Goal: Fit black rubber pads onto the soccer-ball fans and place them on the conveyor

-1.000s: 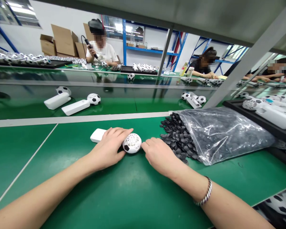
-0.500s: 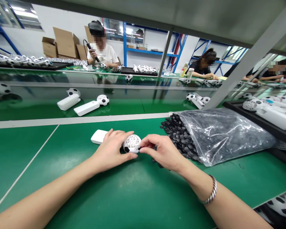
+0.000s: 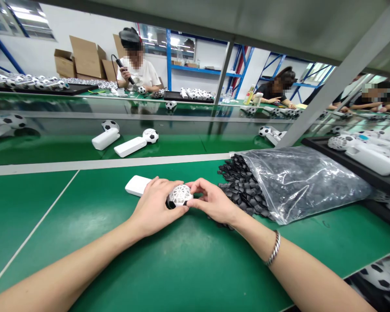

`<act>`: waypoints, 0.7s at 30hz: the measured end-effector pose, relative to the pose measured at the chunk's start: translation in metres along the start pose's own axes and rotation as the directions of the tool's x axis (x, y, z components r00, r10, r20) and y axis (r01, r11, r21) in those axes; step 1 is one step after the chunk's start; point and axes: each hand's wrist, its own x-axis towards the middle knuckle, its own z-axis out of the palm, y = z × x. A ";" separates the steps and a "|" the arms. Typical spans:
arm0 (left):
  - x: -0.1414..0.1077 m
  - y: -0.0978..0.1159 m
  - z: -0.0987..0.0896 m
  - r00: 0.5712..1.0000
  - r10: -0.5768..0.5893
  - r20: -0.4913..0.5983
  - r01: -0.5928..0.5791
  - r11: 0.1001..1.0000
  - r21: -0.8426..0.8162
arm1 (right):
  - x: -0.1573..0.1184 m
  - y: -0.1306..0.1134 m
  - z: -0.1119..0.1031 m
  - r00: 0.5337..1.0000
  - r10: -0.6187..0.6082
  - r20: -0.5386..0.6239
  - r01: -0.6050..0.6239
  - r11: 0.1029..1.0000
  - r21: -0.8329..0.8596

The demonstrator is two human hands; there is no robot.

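A handheld fan with a soccer-ball head [image 3: 181,195] and a white handle [image 3: 138,185] lies on the green worktop. My left hand [image 3: 157,197] is wrapped over the neck of the fan, its fingers and thumb around the ball's left side. The head shows an open white grille on top and black patches along its lower edge. My right hand [image 3: 211,200] is closed at the ball's right side, thumb and forefinger touching it. A small black piece is mostly hidden at those fingertips. Loose black plastic pieces [image 3: 247,190] spill from a clear bag [image 3: 308,182] to the right.
Two similar fans [image 3: 130,146] [image 3: 106,138] lie on the glossy green belt [image 3: 188,145] beyond the pale edge strip. A black tray [image 3: 325,151] with fans stands at right. A slanted metal post [image 3: 321,95] rises behind the bag. Co-workers [image 3: 143,73] sit across the line.
My right hand has moved left, closer against the ball; the black piece seen at its fingertips is now mostly hidden. The fans on the belt have shifted right.
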 end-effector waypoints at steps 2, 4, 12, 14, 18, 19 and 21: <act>0.001 -0.001 0.000 0.999 0.025 0.022 -0.024 1.000 -0.018 | 0.003 0.000 -0.004 0.999 0.028 0.024 -0.028 0.999 0.035; 0.001 -0.002 -0.001 0.997 0.056 0.051 -0.054 0.998 -0.036 | 0.006 -0.002 -0.014 0.999 0.043 0.028 -0.042 0.999 -0.019; 0.000 -0.009 -0.016 0.972 0.036 0.234 -0.023 0.998 -0.061 | 0.001 -0.016 -0.051 0.987 0.126 -0.096 -0.158 0.737 -0.657; -0.002 -0.005 -0.015 0.954 0.031 0.299 0.005 0.993 -0.118 | 0.000 -0.015 -0.049 0.986 0.150 -0.069 -0.153 0.677 -0.719; -0.004 0.005 -0.005 0.973 -0.049 0.226 0.090 0.980 -0.176 | 0.001 -0.012 -0.042 0.984 0.166 -0.070 -0.156 0.584 -0.797; -0.004 0.006 -0.004 0.976 -0.054 0.213 0.093 0.979 -0.180 | 0.001 -0.011 -0.041 0.986 0.157 -0.064 -0.145 0.585 -0.798; -0.003 0.005 -0.004 0.973 -0.019 0.232 0.067 0.978 -0.199 | 0.000 -0.013 -0.040 0.991 0.128 -0.023 -0.100 0.638 -0.763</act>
